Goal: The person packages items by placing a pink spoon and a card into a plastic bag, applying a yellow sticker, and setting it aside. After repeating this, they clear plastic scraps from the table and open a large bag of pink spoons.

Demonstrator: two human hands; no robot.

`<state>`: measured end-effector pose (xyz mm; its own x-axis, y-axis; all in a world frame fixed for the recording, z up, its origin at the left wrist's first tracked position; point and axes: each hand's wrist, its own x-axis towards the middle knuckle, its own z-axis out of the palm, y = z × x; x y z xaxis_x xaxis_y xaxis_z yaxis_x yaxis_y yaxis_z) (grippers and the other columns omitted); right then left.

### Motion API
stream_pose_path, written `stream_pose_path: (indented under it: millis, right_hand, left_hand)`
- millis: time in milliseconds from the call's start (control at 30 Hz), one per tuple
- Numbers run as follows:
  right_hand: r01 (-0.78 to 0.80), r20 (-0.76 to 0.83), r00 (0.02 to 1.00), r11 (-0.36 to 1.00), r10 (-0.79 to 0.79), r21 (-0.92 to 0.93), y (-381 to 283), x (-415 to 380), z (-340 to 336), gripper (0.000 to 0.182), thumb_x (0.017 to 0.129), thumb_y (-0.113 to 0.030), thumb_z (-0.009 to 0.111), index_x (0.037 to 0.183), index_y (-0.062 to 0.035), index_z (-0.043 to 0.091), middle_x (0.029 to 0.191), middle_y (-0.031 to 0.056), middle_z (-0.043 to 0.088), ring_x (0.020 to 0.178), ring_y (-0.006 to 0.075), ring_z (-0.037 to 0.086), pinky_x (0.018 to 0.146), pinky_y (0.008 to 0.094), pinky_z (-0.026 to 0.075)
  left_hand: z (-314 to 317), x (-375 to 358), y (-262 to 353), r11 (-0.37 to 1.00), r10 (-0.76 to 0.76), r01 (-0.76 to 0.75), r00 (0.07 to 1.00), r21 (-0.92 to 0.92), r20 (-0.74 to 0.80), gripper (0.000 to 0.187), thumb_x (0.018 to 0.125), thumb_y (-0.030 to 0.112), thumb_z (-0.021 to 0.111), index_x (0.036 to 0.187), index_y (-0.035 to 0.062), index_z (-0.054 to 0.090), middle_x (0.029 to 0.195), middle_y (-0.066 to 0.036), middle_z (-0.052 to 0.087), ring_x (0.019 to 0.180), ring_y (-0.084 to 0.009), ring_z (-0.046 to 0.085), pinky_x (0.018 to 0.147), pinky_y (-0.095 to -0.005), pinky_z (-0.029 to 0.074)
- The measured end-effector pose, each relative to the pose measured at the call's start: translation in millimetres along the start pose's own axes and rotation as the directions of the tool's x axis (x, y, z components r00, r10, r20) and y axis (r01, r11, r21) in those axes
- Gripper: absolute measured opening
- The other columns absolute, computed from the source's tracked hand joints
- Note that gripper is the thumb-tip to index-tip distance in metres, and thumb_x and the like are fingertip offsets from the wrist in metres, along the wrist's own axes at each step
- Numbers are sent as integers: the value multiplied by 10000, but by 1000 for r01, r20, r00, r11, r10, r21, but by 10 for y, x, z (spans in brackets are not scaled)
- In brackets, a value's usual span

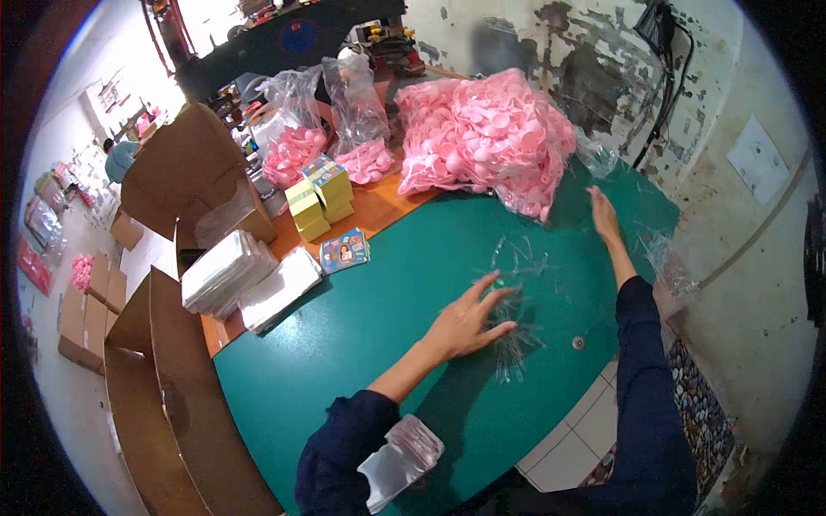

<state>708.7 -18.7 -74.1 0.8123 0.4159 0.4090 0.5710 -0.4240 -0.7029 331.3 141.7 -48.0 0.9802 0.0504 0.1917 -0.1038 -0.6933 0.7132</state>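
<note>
My left hand [465, 325] is over the green table with its fingers spread. Thin clear plastic strips [513, 354] lie under and beside its fingertips, and more loose strips are just beyond them. Farther off on the right, my right hand [604, 217] reaches out with its fingers stretched, near the right side of a big clear bag of pink plastic spoons [490, 138]. Nothing shows in it. Crumpled clear plastic [598, 159] lies just beyond that hand. A stack of small clear bags [403, 460] sits by my left forearm.
Stacks of white packets [228, 273], yellow card blocks [307, 211] and printed cards [345, 250] stand at the left back. Smaller bags of pink pieces [294, 156] are behind. Open cardboard boxes [163, 404] border the table's left. A small round object [578, 343] lies near the right edge.
</note>
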Motion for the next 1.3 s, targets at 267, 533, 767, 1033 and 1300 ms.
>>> stream_pose_path:
  millis: [267,533,767,1033,1300]
  right_hand:
    - [254,362,888,959,-284,128,-496,-519,241,444,972,-353,335,1060,12,572,1121,191,573,1093,328,516,947,414,384]
    - [159,-7,985,924,-172,-347,506,612,404,441,973,-323,331,1271,-29,471,1321,175,457,1258,346,383,1027,406,327]
    - [474,391,864,772,-316,-424,512,452,397,436,961,-311,360,1261,-19,479,1347,178,434,1260,355,383,1037,412,321]
    - [-1,547,823,962,-153,272,-150,-632,-593,396,932,-313,415,1115,-12,596,1263,150,523,1234,278,438,1024,371,323]
    - [340,426,873,922,-237,-184,-401,-625,145,494,912,-390,459,1244,-26,485,1338,183,439,1275,321,373,1056,416,286]
  left_hand:
    - [-578,-470,-545,825,-211,316,942,469,-262,636,843,540,488,1365,199,364,1465,-166,231,1358,-367,197,1074,-575,105]
    - [-431,-484,-647,815,-167,237,970,529,-178,705,855,547,457,1419,168,267,1475,-198,187,1376,-347,157,1102,-521,115]
    - [-488,-489,-626,863,-151,212,974,459,-167,684,854,502,488,1404,149,286,1456,-189,230,1349,-338,234,1106,-495,147]
    - [-489,-503,-623,975,82,-73,996,211,-34,503,829,417,573,1189,76,495,1266,-175,447,1225,-335,395,1050,-461,271]
    - [-332,-377,-600,675,-233,544,799,499,-555,709,813,543,533,1347,103,375,1383,-274,295,1311,-461,212,1045,-597,149]
